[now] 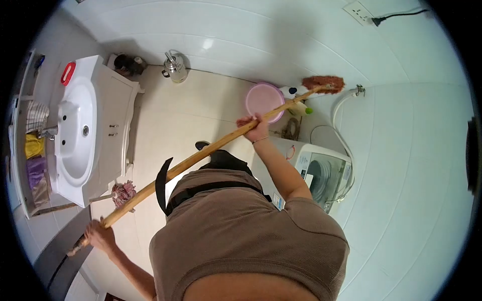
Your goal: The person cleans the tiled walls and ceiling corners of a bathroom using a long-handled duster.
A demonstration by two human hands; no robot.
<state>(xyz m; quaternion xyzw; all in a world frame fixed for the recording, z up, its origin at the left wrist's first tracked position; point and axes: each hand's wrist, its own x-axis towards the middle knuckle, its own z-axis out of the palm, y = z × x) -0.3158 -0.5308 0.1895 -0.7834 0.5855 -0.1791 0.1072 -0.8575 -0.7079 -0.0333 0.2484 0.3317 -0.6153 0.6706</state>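
Note:
A long-handled brush (pixel 196 159) with a wooden pole runs diagonally across the view. Its reddish-brown head (pixel 321 83) is up against the white tiled wall at the upper right. My right hand (pixel 254 129) is closed round the pole's upper part, close to a pink basin (pixel 264 99). Lower left, near the pole's worn end, my left hand (pixel 101 236) is wrapped round it. A black strap (pixel 161 185) hangs by my waist beside the pole. Below the brush head, a green-and-white item (pixel 301 109) is partly covered by the pole.
At left stands a white washbasin (pixel 80 130) on a cabinet, beside a shelf with cloths (pixel 34 145). A washing machine (pixel 316 173) is at my right, with a hose (pixel 341 130) from a tap. A metal kettle-like container (pixel 175 69) and a pinkish mop-like bundle (pixel 123 193) are on the floor.

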